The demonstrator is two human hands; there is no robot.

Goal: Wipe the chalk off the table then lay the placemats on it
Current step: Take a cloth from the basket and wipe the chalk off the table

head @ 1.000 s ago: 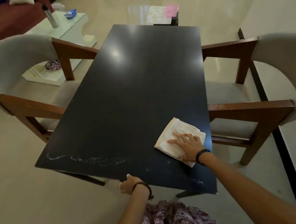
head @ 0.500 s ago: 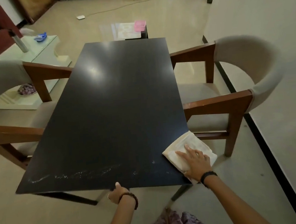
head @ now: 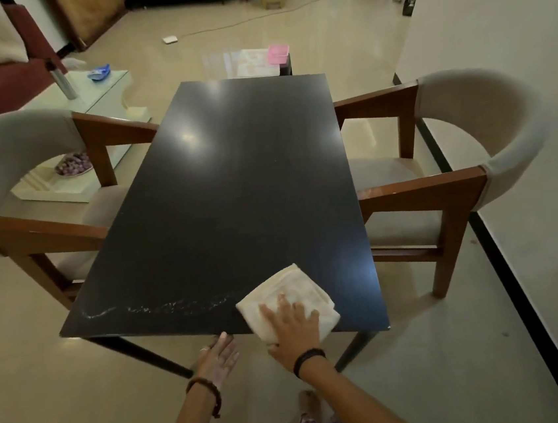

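With our right hand (head: 293,327) pressing spread fingers on the folded cream cloth (head: 288,300) and our left hand (head: 217,357) open-fingered at the black table's (head: 235,198) edge, we risk smearing the white chalk streak (head: 157,307) — or pushing dust floorward.

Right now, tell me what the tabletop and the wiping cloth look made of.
Tabletop: probably dark lacquered wood or laminate; semi-gloss, it mirrors ceiling lights and shows faint grain. Cloth: soft woven fabric, cream, matte; folded, with a limp edge under the right hand.

Two armchairs (head: 452,172), glass side table (head: 99,89)
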